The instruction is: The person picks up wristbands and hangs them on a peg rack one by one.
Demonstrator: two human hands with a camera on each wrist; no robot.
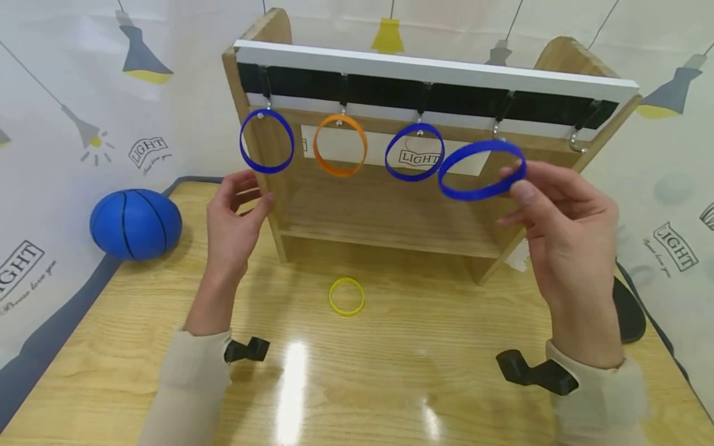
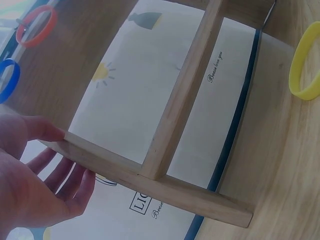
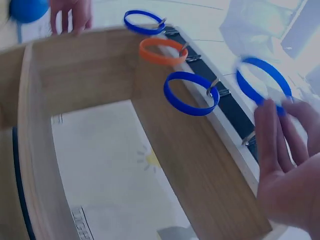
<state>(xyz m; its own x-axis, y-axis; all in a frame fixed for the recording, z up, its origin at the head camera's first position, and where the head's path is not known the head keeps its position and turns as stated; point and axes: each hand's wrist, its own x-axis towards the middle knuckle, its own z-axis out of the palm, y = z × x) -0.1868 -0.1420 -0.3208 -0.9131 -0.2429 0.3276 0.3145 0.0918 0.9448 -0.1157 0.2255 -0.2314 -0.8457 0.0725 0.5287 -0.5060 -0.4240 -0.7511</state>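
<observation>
My right hand pinches a blue wristband between thumb and fingers, in front of the fourth hook of a wooden rack. In the right wrist view this held wristband stands apart from the hooks. My left hand grips the rack's left side panel. From the first three hooks hang a blue wristband, an orange wristband and another blue wristband. The rightmost hook is bare.
A yellow wristband lies flat on the wooden table in front of the rack. At the left edge sits a blue ball. A dark flat object lies at the right, partly behind my right wrist. Printed cloth stands around the table.
</observation>
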